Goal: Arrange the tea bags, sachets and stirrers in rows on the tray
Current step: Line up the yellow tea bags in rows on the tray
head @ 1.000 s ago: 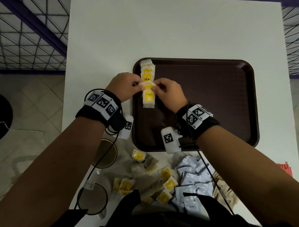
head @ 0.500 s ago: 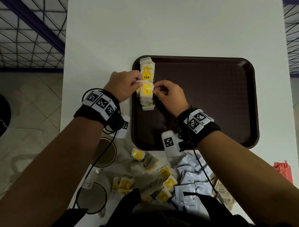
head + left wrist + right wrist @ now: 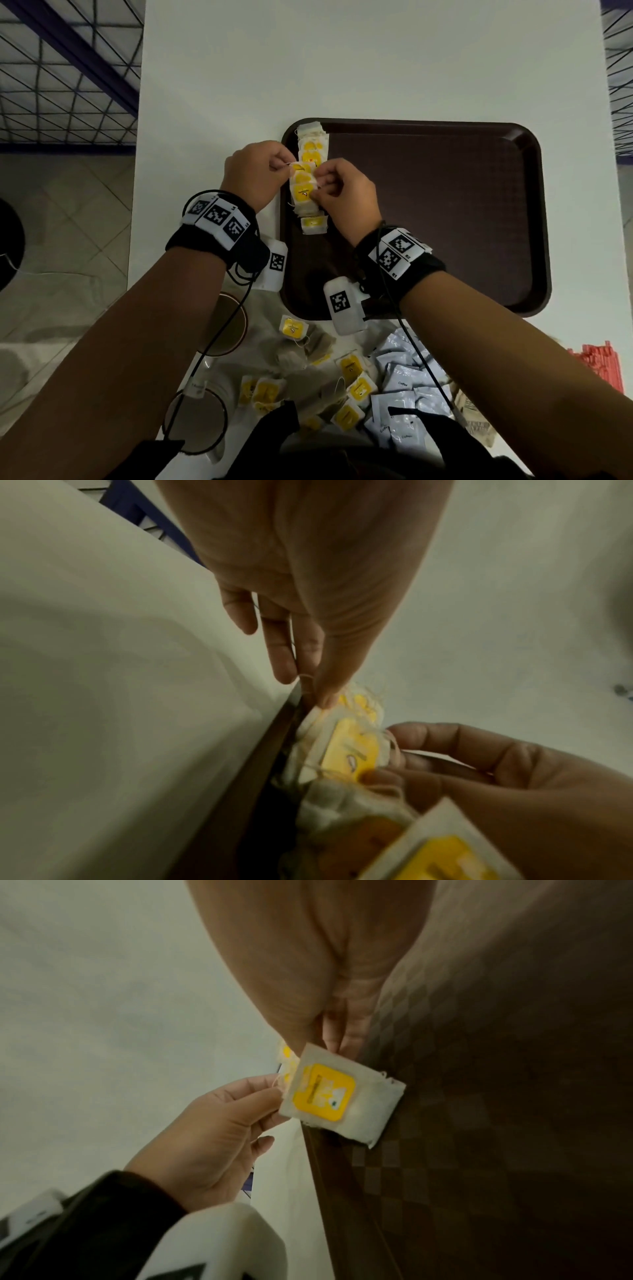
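Clearly both hands, the left hand [image 3: 255, 173] and right hand [image 3: 344, 195], pinch one tea bag [image 3: 303, 192] over the overlapped row [image 3: 310, 156] along the tray [image 3: 534, 212] rim; its loose string could snag and drag neighbours askew.

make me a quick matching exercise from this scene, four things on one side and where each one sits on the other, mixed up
Things:
1. row of tea bags
2. white sachets
3. red stirrers
4. loose tea bags

Places:
A. at the table's right edge, off the tray
B. along the tray's left side, between both hands
C. in a heap on the table in front of the tray, towards its left corner
D. piled on the table in front of the tray, under the right forearm

Pairs: 1-B, 2-D, 3-A, 4-C
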Tool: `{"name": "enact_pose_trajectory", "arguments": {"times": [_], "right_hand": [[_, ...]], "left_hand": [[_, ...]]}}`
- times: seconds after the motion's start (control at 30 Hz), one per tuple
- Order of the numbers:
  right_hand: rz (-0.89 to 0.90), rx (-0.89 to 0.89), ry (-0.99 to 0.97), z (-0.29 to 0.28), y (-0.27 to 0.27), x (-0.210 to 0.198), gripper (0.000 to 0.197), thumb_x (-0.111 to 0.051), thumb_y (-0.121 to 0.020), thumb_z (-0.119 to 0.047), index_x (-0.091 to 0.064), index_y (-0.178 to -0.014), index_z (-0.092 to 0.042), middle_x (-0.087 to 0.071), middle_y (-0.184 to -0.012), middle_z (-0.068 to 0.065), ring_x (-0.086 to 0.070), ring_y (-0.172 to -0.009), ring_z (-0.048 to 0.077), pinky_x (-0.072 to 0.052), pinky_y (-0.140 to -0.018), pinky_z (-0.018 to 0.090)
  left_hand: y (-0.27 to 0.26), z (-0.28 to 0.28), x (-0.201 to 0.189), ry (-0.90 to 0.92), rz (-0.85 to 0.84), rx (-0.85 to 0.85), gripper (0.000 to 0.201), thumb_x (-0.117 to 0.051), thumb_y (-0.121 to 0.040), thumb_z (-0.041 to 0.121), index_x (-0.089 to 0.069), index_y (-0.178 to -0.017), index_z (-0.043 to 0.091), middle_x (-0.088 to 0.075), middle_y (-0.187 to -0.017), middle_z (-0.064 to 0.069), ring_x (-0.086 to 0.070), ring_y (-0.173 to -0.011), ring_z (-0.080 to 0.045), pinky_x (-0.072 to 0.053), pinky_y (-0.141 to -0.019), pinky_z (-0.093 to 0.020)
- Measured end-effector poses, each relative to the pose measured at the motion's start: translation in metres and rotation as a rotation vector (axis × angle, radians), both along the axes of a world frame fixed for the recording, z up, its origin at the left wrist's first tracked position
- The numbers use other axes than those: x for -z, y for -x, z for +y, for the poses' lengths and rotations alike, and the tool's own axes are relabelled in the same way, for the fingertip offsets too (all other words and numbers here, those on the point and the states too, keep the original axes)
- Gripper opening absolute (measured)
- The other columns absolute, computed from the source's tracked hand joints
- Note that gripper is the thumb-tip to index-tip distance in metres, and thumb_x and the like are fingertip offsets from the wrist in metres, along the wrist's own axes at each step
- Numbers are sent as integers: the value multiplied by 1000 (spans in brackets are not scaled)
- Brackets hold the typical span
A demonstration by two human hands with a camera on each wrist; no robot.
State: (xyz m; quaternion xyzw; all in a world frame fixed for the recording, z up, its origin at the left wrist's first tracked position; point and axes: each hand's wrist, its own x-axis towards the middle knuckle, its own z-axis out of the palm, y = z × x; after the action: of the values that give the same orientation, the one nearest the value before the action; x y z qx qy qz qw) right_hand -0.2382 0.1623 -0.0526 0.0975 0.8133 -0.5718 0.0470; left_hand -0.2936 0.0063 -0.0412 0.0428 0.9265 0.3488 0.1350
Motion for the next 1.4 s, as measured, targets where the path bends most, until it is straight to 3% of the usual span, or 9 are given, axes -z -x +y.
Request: {"name": "enact_pose_trajectory", "arguments": {"times": [0.23,0.4,0.53,0.63,0.77,0.9,1.07,1.17,1.4], "right_hand": [[45,-38,-72,1,5,8,21,-70,-73,5,-64,-91,-3,-62,-87,7,-59,-69,13,-51,-72,17],[74,61,-106,15,4,13,12,-67,-82,-9,-66,-94,-6,-66,-95,8,-63,-83,14,-51,-76,14],[54,15,-136,15,12,13,23,-63,-86,-11,-67,-108,-9,-66,-108,4,-61,-95,8,-45,-83,6],[72,-40,-148,7,16,13,21,-62,-85,-9,-68,-105,-9,-67,-107,5,-62,-97,12,-48,-87,16],[129,39,-201,14,21,16,21,-58,-85,-5,-69,-103,-9,-66,-105,6,-61,-98,13,-47,-89,21],[127,-113,-181,15,28,17,32,-52,-85,2,-67,-111,-9,-66,-113,5,-59,-107,13,-44,-97,20],[166,15,-141,17,43,13,26,-53,-81,6,-65,-100,-6,-68,-99,5,-62,-93,11,-46,-86,17],[156,-43,-131,20,55,8,38,-56,-79,6,-56,-114,-6,-66,-106,6,-61,-95,11,-46,-87,15],[212,-280,-508,19,74,16,18,-58,-84,-10,-69,-97,-6,-62,-108,12,-52,-101,32,-26,-84,21]], "left_hand": [[-1,-4,4,-19,-37,16,11,-62,-80,30,-67,-90,28,-64,-80,9,-63,-82,-14,-48,-88,-44],[-1,-8,-1,-119,25,21,16,-61,-86,16,-69,-100,15,-69,-94,-1,-60,-80,-9,-45,-74,-14],[6,-6,-2,-155,33,-21,20,-62,-85,14,-69,-104,12,-69,-97,-1,-61,-83,-9,-43,-74,-7],[8,-3,0,-167,22,-21,20,-65,-83,13,-69,-102,12,-69,-96,1,-63,-83,-8,-43,-71,-1],[10,-5,2,-201,32,-82,21,-67,-82,14,-68,-103,12,-68,-96,2,-62,-81,-6,-45,-73,-5],[15,-2,4,-254,7,-96,28,-68,-81,15,-64,-109,12,-67,-93,4,-60,-75,4,-45,-69,-3],[18,5,8,-227,-13,-57,25,-72,-78,14,-64,-102,12,-60,-79,10,-52,-58,13,-41,-60,-2],[19,4,12,-226,-22,-49,23,-73,-77,13,-63,-97,13,-56,-74,16,-51,-57,14,-41,-59,-2],[14,-2,11,-198,-28,33,11,-72,-78,18,-63,-84,20,-58,-74,13,-52,-64,3,-39,-62,-6]]}}
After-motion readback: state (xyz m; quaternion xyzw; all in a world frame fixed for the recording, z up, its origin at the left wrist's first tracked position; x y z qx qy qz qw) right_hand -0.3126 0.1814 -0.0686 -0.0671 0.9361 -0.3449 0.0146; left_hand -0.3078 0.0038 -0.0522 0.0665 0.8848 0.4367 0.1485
